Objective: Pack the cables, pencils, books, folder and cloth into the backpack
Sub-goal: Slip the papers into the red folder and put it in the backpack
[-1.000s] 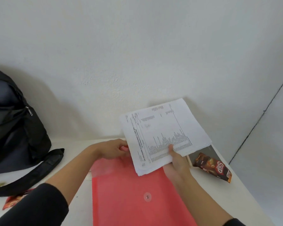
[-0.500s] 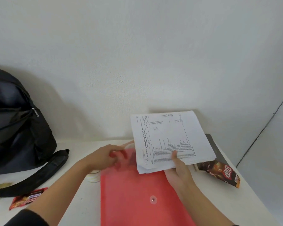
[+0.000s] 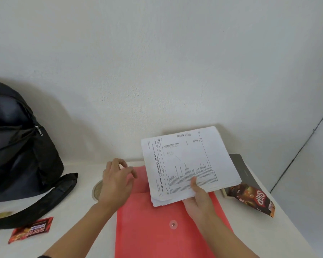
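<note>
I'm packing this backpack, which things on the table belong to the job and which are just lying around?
Job: backpack, red folder, stack of papers gripped by the right hand, left hand hovering over the folder's top edge.

Lying about: red chocolate bar, brown snack packet, round disc beside the left hand. The dark grey flat thing behind the papers may be a book; unclear.
</note>
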Available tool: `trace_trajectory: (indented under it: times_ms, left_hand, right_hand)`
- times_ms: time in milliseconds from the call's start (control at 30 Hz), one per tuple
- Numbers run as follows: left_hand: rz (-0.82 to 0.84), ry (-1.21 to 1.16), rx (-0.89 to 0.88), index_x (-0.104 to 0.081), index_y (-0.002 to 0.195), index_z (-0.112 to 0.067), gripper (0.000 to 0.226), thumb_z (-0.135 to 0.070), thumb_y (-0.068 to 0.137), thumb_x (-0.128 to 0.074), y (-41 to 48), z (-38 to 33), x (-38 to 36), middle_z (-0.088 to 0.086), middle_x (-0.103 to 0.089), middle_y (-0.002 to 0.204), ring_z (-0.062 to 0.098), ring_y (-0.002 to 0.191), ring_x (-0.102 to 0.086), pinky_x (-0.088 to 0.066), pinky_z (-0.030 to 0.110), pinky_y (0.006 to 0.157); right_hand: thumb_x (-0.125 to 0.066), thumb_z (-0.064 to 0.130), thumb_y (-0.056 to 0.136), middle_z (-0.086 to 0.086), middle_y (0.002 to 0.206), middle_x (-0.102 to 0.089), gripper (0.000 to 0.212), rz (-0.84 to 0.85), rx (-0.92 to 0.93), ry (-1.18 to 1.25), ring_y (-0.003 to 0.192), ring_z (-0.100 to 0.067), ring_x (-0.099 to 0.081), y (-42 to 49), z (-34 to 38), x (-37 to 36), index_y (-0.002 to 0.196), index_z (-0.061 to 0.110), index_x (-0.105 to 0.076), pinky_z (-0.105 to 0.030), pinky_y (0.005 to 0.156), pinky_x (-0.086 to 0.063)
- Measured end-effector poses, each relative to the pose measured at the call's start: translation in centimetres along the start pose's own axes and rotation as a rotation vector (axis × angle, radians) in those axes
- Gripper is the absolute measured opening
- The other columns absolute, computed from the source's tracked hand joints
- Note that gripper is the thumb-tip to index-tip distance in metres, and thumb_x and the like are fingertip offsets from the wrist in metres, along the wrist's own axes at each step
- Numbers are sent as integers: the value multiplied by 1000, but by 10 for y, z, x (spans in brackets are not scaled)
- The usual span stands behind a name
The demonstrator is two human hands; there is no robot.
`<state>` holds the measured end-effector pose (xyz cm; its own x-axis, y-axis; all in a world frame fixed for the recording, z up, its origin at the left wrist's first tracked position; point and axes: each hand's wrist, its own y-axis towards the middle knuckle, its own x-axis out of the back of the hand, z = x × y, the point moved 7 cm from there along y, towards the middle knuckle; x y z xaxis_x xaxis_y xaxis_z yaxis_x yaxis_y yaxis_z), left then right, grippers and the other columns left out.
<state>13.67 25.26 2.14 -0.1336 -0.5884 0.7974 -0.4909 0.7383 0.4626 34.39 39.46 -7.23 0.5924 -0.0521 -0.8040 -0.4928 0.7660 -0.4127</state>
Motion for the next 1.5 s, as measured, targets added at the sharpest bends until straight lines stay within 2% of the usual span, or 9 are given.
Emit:
trace_trajectory:
  times_ms: [133, 300, 400, 567, 767, 1033, 1233, 1367, 1500]
  left_hand:
    - [354, -212, 73, -73, 105, -25, 16, -23, 92, -64, -14, -17, -23, -12, -69, 83, 8, 75, -66, -57, 34, 72]
    - [634, -1349, 504, -62, 116, 0, 33, -4, 83, -60, -26, -33, -43, 18, -67, 111, 38, 93, -56, -50, 38, 78]
    - [692, -1655, 477, -64, 122, -1, 54, -9, 69, -63, -25, -37, -28, 21, -66, 116, 37, 99, -60, -52, 39, 82]
    - [462, -1258, 502, -65, 131, -12, 39, -4, 93, -71, -30, -32, -35, 12, -71, 129, 29, 118, -69, -57, 48, 99]
    - [381, -1117, 594, -65, 125, -17, 46, -33, 84, -81, -27, 0, -21, 2, -78, 113, 23, 106, -75, -61, 41, 88]
    - [360, -962, 508, -68, 107, -21, 15, -13, 95, -69, -27, -12, 6, -18, -79, 84, 3, 86, -75, -55, 11, 63]
    - [306, -934, 404, -64, 109, -27, 22, -12, 95, -69, -23, -29, 19, -26, -74, 75, -14, 72, -68, -50, 5, 58]
    - [452, -750, 372, -55, 109, -46, 27, -23, 100, -64, -39, -13, -6, -26, -72, 97, -12, 94, -64, -55, 14, 83]
    - [454, -665, 379, -56, 117, -39, 20, -26, 102, -61, -40, 9, -19, -15, -67, 112, 2, 108, -64, -54, 19, 88]
  right_hand:
    - [-60, 8, 99, -14, 131, -69, 37, 74, 20, -87, 124, -35, -64, -2, 0, -9, 135, 16, -62, -61, 112, -42]
    - [-60, 8, 99, -11, 133, -69, 40, 165, 34, -212, 124, -29, -65, -14, -1, -17, 139, 18, -60, -56, 111, -44]
    - [-61, 6, 98, -12, 132, -69, 41, 171, 37, -215, 124, -29, -64, -17, -2, -14, 137, 16, -61, -55, 112, -44]
    - [-67, -1, 93, -11, 136, -67, 52, 283, 82, -463, 129, -27, -61, -23, -4, -20, 141, 15, -56, -45, 111, -45]
    - [-70, -6, 85, -13, 130, -70, 54, 231, 74, -466, 123, -30, -66, -18, 33, -2, 136, 10, -61, -47, 106, -48]
    - [-75, 5, 89, -10, 116, -76, 28, 176, 309, -957, 106, -29, -73, -17, 86, -7, 116, 11, -74, -51, 97, -57]
    - [-68, -3, 93, 1, 112, -77, 31, 212, 521, -1020, 107, -22, -72, -26, 98, -28, 115, 18, -69, -40, 91, -57]
    - [-64, -3, 95, 22, 99, -74, 36, 205, 563, -1266, 98, -1, -68, -27, 91, -19, 105, 32, -66, -13, 77, -53]
    - [-66, -1, 94, 17, 103, -75, 35, 210, 589, -1316, 95, 6, -67, -24, 92, -26, 105, 32, -67, -9, 75, -50]
